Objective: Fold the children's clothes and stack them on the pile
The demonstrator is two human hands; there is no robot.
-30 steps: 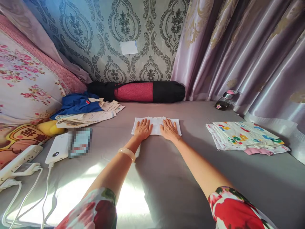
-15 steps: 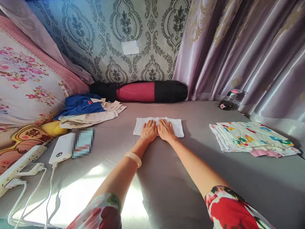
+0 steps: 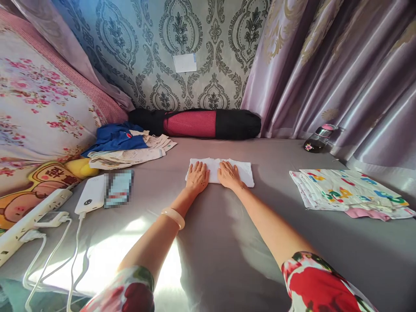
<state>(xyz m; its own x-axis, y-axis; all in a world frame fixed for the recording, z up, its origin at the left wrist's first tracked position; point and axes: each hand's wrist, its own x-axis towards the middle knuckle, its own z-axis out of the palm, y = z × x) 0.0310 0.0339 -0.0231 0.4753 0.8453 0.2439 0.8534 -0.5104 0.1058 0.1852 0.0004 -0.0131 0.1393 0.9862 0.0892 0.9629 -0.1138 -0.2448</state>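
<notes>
A white folded cloth lies flat on the grey bed sheet, its long side running left to right. My left hand rests palm down on the cloth's left part, fingers stretched out and pointing away from me. On the cloth's middle lies my right hand, also flat with the fingers extended. A strip of white cloth shows between the two hands. Their palms hide some of the cloth, and its kind cannot be made out. A pale bangle circles my left wrist.
Folded patterned cloths lie at right, below a dark bottle. A black and red roll bag lies along the wall. At left are a blue garment, a white power bank, a power strip and cables.
My hands have slid apart on the white cloth. The left one has moved left, opening a gap between them. The whole view has shifted slightly.
</notes>
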